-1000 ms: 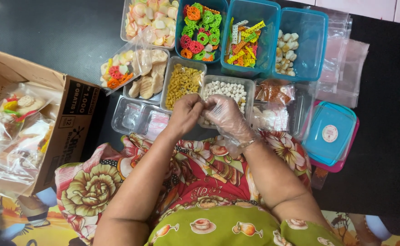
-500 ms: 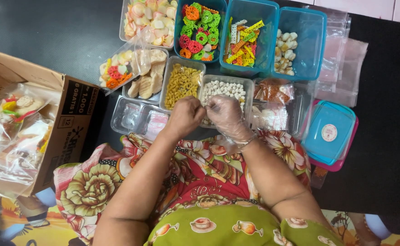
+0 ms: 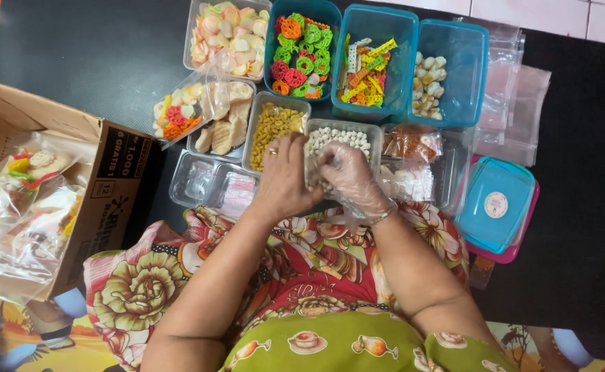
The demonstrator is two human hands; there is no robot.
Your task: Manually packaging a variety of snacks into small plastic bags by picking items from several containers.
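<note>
Clear tub of white pellets [image 3: 344, 136] under both hands, gloved right hand [image 3: 349, 180] pinched, left hand [image 3: 285, 180] loosely curled, grip unclear.

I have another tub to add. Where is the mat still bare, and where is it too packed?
Bare black mat lies upper left, bordered by the cardboard box and the tubs. More lies right of the lidded blue tub. The tub cluster is packed edge to edge, with both hands over its front row.
</note>
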